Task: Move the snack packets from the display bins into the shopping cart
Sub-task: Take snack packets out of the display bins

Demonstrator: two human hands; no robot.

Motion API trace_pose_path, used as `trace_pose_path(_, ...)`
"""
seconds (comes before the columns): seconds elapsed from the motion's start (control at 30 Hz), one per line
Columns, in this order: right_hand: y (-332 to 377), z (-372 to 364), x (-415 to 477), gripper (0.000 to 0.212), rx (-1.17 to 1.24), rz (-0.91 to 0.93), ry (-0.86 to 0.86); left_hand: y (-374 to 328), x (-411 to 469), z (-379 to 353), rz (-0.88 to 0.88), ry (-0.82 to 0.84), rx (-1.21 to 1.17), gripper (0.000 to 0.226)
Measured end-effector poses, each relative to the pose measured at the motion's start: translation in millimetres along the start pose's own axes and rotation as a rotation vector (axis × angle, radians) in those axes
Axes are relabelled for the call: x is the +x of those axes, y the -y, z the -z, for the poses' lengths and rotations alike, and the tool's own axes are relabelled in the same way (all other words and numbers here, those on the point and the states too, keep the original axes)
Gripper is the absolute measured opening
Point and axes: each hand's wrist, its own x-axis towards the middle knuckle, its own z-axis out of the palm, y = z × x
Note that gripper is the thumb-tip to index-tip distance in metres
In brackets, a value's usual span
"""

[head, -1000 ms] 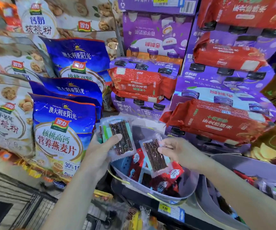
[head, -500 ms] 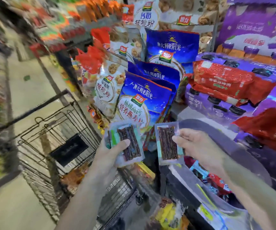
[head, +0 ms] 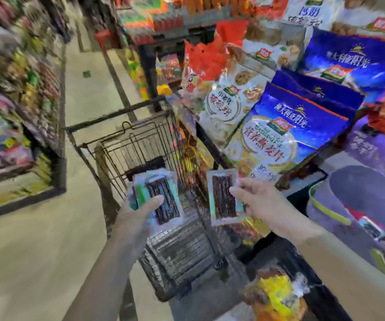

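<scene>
Left hand (head: 138,218) grips clear dark-strip packet stack (head: 158,199); right hand (head: 264,201) pinches single packet (head: 222,198). Early release risk: misses black wire cart (head: 138,142).

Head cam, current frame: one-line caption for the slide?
Left hand grips the left packet, right hand pinches the right packet, at the wire shopping cart.

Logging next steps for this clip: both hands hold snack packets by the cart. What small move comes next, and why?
Probably lower both hands into the shopping cart and release. The left hand grips a stack of packets above its basket; the right hand pinches a single packet beside it.
</scene>
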Motion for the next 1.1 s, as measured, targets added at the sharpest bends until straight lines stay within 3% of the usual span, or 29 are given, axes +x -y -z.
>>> trace_pose_path(0.17, 2, -68, 7, 0.032, 0.02, -0.078, 0.082, 16, -2, 66, 0.024, -0.034, -0.003, 0.064)
trace_pose_path(0.6, -92, -116, 89, 0.036, -0.17, -0.308, 0.222, 123, 50, 84, 0.324, -0.253, 0.017, 0.108)
trace_pose_path(0.73, -133, -121, 123, 0.023, -0.172, -0.41, 0.289, 167, 82, 81, 0.433, -0.363, 0.003, 0.107)
trace_pose_path(1.0, -238, -143, 185, 0.026, -0.282, -0.545, 0.319, 261, 138, 103, 0.576, -0.512, 0.035, 0.095)
trace_pose_path(1.1, -279, -152, 198, 0.013, -0.367, -0.543, 0.356, 295, 153, 113, 0.648, -0.531, 0.061, 0.074)
